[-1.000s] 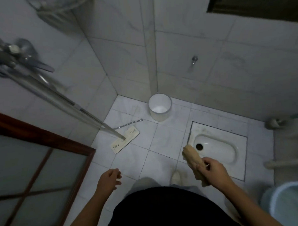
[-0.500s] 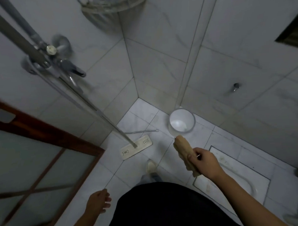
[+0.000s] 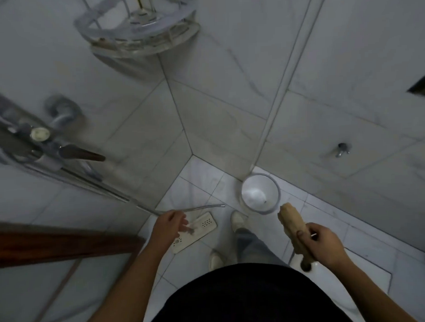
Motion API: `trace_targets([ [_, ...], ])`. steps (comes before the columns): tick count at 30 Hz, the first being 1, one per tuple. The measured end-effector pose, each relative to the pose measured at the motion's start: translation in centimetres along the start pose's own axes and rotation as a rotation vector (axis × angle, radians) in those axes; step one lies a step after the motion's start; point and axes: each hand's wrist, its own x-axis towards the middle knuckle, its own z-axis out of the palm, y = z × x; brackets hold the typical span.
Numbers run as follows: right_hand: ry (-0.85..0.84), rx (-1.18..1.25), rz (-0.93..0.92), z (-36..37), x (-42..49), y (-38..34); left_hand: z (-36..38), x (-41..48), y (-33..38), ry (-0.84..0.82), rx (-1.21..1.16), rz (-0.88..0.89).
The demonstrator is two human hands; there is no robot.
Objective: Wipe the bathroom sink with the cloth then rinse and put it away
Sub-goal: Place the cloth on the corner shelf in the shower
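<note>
You are gripping the cloth (image 3: 292, 226) in your right hand (image 3: 323, 246), fingers and thumb wrapped round its lower half. It is twisted into a tight tan roll pointing up and away from you, its top end hanging over the floor just beside the white bin (image 3: 259, 194). Your left hand (image 3: 170, 226) is hanging loose with fingers lightly curled, holding nothing, in front of the flat mop head (image 3: 199, 230) on the floor.

The sink is not showing anywhere here, and the cloth is looking wrung rather than spread for wiping. So you are most likely past the wiping and either carrying it to rinse or looking for its place. The next move is calling for a target: water from the wall tap (image 3: 342, 149) to your right, or a resting spot such as the corner shelf (image 3: 139, 31) above. Either means reaching with the right hand, while the left is free to turn a handle.

The dim light is hiding whether the cloth is wet. Your left fingertips are blurring, so any contact with the mop head is unclear. The dark blob at the roll's lower end is hard to read. The shelf's contents are being cut off at the top edge.
</note>
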Motion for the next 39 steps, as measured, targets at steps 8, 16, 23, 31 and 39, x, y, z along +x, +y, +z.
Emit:
trace_targets([
  [8, -0.230, -0.093, -0.231, -0.5, 11.8, -10.9, -2.6, 0.0, -0.7, 0.224, -0.141, -0.222],
  [16, -0.425, -0.039, -0.451, -0.4, 16.3, -22.2, -3.0, -1.3, -0.5, 0.369, -0.203, -0.327],
  [23, -0.399, 0.084, -0.525, -3.6, 16.9, -25.7, -3.1, 1.2, 5.8, 0.300, -0.222, -0.161],
  [31, -0.152, 0.160, -0.845, -11.6, 14.9, -35.2, -7.2, 4.4, 18.6, 0.258, -0.196, 0.202],
  [39, 0.078, 0.016, -1.079, -16.3, 13.3, -45.9, -13.2, 4.1, 25.2, 0.296, -0.043, 0.415],
])
